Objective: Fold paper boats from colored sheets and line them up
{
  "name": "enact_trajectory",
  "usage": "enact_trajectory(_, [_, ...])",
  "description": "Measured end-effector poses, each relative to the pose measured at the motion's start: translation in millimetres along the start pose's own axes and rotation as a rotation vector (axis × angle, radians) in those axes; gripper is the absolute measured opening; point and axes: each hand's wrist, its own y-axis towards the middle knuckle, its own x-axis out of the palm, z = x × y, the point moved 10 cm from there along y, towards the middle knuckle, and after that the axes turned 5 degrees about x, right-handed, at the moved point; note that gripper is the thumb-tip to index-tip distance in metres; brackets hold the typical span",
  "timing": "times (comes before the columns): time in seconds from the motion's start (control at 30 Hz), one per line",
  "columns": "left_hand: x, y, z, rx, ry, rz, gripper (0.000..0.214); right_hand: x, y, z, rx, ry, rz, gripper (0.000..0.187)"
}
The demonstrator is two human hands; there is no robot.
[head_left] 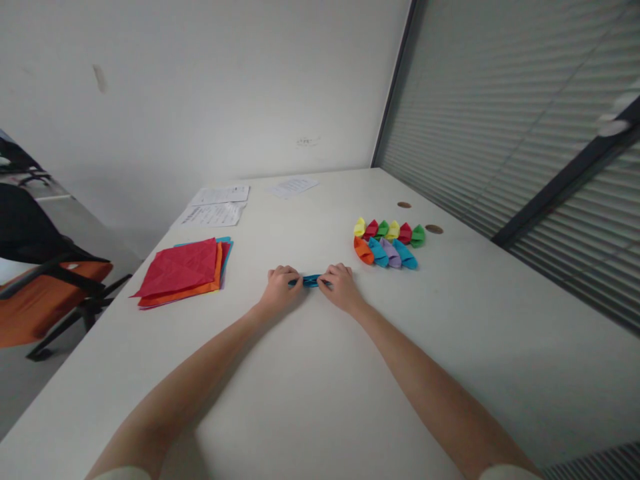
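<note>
A narrow folded blue napkin (311,281) lies low over the white table, stretched between my two hands. My left hand (285,287) pinches its left end, and my right hand (340,287) pinches the right end. Fingers cover both ends, so only the middle strip and small bits at the sides show. Off to the right of my right hand stand two rows of folded napkins (391,252) in yellow, red, green, orange, blue and purple. To the left of my left hand is a stack of flat square napkins (185,268), red on top with orange and blue edges below.
Printed sheets (217,212) lie at the table's back left, with another paper (294,187) near the wall. Two round cable holes (434,229) sit by the right edge, beside window blinds (500,120). An orange chair (55,293) stands left of the table (300,400).
</note>
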Motion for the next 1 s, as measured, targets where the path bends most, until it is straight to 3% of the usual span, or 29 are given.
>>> enact_trajectory(0.17, [4.5, 4, 1, 0.063, -0.171, -0.059, 0.025, -3, 0, -8, -0.077, 0.146, -0.006, 0.015])
enact_trajectory(0.37, [11.6, 8, -17, 0.007, -0.270, -0.138, 0.022, 7, 5, 1, 0.017, 0.291, -0.124, 0.018])
enact_trajectory(0.53, [16.9, 8, -14, 0.012, -0.286, -0.254, 0.020, 8, 8, -2, -0.012, 0.225, -0.201, 0.018])
enact_trajectory(0.73, [14.5, 9, -6, 0.072, -0.157, -0.311, 0.023, 8, 9, -9, -0.082, 0.020, -0.245, 0.016])
enact_trajectory(1.0, [7.9, 10, 6, 0.123, 0.102, -0.349, 0.030, 5, 7, -10, -0.126, -0.030, -0.228, 0.013])
